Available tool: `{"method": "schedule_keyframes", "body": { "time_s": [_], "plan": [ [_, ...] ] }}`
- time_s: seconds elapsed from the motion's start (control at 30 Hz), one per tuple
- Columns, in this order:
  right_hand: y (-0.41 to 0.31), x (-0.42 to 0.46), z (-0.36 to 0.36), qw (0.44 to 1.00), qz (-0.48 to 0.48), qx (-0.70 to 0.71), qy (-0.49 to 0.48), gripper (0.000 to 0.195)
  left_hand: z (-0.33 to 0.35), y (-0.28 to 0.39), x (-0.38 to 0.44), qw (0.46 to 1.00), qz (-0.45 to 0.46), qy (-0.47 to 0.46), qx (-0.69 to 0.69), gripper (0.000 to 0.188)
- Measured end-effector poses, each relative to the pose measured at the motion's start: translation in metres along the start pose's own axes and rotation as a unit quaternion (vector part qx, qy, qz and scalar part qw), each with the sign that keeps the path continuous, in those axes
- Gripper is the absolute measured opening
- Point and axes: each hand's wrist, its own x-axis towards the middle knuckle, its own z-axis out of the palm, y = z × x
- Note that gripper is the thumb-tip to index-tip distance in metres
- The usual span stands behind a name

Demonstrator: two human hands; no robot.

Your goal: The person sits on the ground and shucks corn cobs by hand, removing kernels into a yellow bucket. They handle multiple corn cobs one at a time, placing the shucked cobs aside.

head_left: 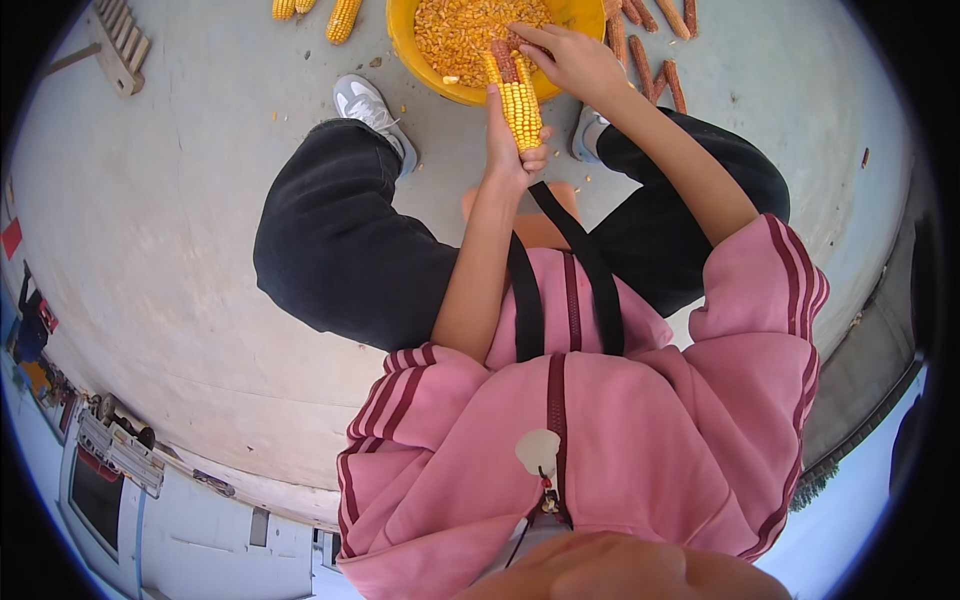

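Note:
My left hand (512, 154) grips the lower end of an ear of corn (520, 112) from below, its tip tilted away from me. Rows of yellow kernels cover the near half of the ear; toward the far end a reddish strip of cob lies bare. My right hand (581, 64) is at that far end, with a reddish bare cob (519, 37) between its thumb and fingers, mostly hidden by them. Both hands are at the near rim of a yellow tub (403, 45), which holds many loose corn kernels (457, 37).
Several bare cobs (641, 64) lie on the concrete floor (187, 187) right of the tub. Unshelled ears (343, 21) lie to its left. A slatted wooden piece (124, 49) is at the far left. An orange seat (536, 229) shows between my legs, and white shoes (367, 105) flank the tub.

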Motion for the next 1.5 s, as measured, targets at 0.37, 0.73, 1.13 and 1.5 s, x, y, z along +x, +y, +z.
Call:
{"method": "schedule_keyframes", "body": {
  "time_s": [0.37, 0.73, 1.13, 1.5],
  "plan": [
    [-0.005, -0.015, -0.007, 0.998, 0.036, 0.044, -0.019, 0.034, 0.007, -0.003, -0.002, 0.992, 0.068, 0.031, 0.098, 0.058],
    [0.003, -0.014, -0.026, 0.971, 0.143, 0.193, 0.012, 0.041, 0.005, -0.011, -0.001, 0.992, 0.095, 0.032, 0.071, 0.055],
    [-0.019, -0.062, -0.073, 0.852, 0.318, 0.392, -0.139, 0.043, 0.013, -0.018, -0.004, 0.986, 0.129, 0.045, 0.092, 0.049],
    [-0.021, -0.065, -0.073, 0.859, 0.320, 0.379, -0.124, 0.046, 0.024, -0.028, -0.002, 0.980, 0.148, 0.035, 0.127, 0.046]
  ]
}}
